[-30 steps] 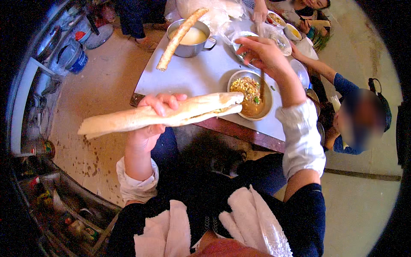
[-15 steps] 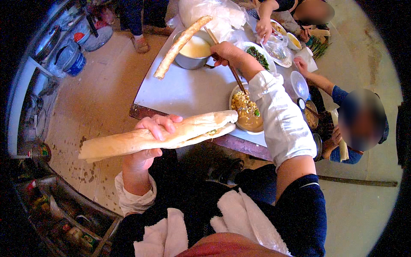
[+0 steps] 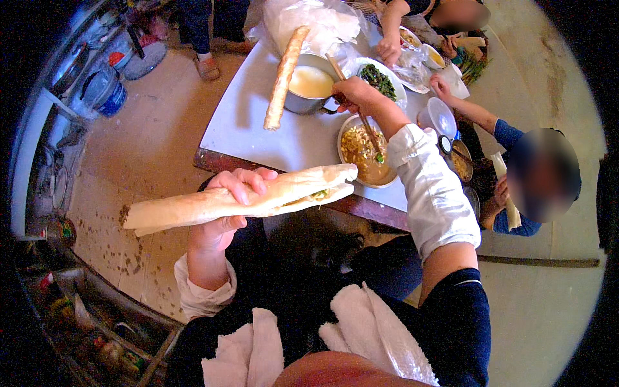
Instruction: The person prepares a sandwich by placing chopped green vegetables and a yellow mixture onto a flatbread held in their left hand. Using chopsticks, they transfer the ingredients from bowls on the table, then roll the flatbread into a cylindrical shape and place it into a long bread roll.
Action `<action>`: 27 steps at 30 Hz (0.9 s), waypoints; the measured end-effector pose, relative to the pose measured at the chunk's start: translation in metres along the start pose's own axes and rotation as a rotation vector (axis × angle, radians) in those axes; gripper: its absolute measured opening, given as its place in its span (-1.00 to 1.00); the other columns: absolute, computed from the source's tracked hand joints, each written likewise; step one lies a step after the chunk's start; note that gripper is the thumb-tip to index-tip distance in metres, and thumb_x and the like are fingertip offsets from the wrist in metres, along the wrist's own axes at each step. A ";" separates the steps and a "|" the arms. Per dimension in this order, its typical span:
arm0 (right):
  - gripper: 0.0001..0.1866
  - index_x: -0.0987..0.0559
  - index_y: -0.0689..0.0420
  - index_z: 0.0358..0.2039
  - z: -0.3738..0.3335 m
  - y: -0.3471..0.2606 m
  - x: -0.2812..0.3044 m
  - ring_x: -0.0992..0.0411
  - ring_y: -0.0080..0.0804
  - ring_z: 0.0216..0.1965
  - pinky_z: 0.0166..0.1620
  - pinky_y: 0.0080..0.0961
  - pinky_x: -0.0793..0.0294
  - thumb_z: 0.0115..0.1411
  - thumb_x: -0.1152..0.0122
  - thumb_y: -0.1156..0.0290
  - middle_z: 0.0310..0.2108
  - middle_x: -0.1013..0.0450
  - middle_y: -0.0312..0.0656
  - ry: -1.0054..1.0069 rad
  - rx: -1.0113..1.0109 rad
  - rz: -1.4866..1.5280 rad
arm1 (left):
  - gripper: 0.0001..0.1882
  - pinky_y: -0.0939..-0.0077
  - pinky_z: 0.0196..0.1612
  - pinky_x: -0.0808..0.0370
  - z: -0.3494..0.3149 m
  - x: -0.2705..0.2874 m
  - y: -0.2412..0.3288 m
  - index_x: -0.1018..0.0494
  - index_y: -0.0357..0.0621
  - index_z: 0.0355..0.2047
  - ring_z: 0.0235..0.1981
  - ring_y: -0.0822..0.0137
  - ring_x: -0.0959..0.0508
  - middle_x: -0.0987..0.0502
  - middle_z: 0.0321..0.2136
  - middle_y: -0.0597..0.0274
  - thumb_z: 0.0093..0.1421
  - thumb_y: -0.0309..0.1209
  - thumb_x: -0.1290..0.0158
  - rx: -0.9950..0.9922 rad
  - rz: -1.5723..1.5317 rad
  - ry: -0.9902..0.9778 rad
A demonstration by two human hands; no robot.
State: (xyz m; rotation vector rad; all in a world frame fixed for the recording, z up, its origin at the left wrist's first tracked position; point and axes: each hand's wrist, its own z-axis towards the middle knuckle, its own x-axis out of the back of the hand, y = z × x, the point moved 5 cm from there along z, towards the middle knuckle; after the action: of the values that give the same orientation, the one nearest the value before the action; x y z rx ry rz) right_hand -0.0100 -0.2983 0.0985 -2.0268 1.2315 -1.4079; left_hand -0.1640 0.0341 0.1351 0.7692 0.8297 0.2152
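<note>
My left hand [image 3: 229,200] is closed round a long folded flatbread [image 3: 193,205], whose right end gapes and shows some filling. In my right hand [image 3: 353,95] is a pair of chopsticks [image 3: 368,132], their tips down in a bowl of brownish chopped food in sauce [image 3: 361,155]. That bowl stands near the table edge, just past the flatbread's open end. Beside my right hand is a metal pot [image 3: 311,84] of pale yellowish liquid. A plate of dark greens [image 3: 377,82] lies beyond my right wrist.
A long pale-brown speckled strip [image 3: 285,77] overlaps the pot; its support cannot be made out. White plastic bags [image 3: 313,22] lie at the back of the white table [image 3: 242,122]. People at the right reach in; one person's hand [image 3: 501,191] holds another rolled flatbread [image 3: 511,203].
The chopstick tips have shifted within the bowl and my right hand has come slightly nearer and to the right. The speckled strip appears farther right and more upright. My left hand keeps its grip.
</note>
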 end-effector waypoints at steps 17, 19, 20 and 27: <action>-0.39 -0.63 0.17 -0.30 0.020 -0.098 -0.033 -0.52 -0.04 -0.20 -0.09 -0.27 -0.48 -0.12 -0.22 -0.16 -0.29 -0.54 0.06 0.461 0.292 -0.671 | -0.68 -0.01 0.22 -0.12 -0.007 -0.004 -0.015 -0.38 -0.04 -0.30 0.14 0.03 -0.29 -0.44 -0.17 0.13 0.01 -0.30 -0.27 -0.049 0.042 -0.007; -0.41 -0.64 0.20 -0.33 0.023 -0.092 -0.019 -0.52 -0.04 -0.21 -0.11 -0.30 -0.48 -0.14 -0.23 -0.11 -0.31 -0.54 0.07 0.463 0.266 -0.601 | -0.68 0.00 0.22 -0.13 -0.007 -0.003 -0.018 -0.38 -0.03 -0.30 0.14 0.03 -0.29 -0.44 -0.17 0.13 0.00 -0.29 -0.28 -0.057 0.044 -0.020; -0.39 -0.63 0.23 -0.34 0.010 -0.097 -0.013 -0.54 -0.10 -0.26 -0.11 -0.32 -0.48 -0.14 -0.22 -0.12 -0.35 -0.54 0.08 0.430 0.284 -0.601 | -0.67 0.00 0.22 -0.14 -0.008 -0.001 -0.018 -0.38 -0.03 -0.30 0.14 0.02 -0.29 -0.44 -0.17 0.13 0.00 -0.29 -0.28 -0.057 0.044 -0.013; -0.70 -0.54 0.14 -0.52 -0.067 -0.076 0.083 -0.19 -0.67 -0.79 -0.76 -0.71 -0.04 0.04 -0.31 0.15 -0.73 -0.33 -0.38 0.454 0.414 0.044 | -0.67 0.00 0.22 -0.14 -0.008 0.002 -0.023 -0.37 -0.02 -0.32 0.14 0.01 -0.28 -0.42 -0.18 0.13 0.01 -0.25 -0.28 -0.036 0.017 -0.014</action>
State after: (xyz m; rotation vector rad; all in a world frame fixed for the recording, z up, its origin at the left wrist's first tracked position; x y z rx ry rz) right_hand -0.0271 -0.3144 0.2273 -1.4412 1.0228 -1.9797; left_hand -0.1713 0.0228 0.1149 0.7436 0.8039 0.2393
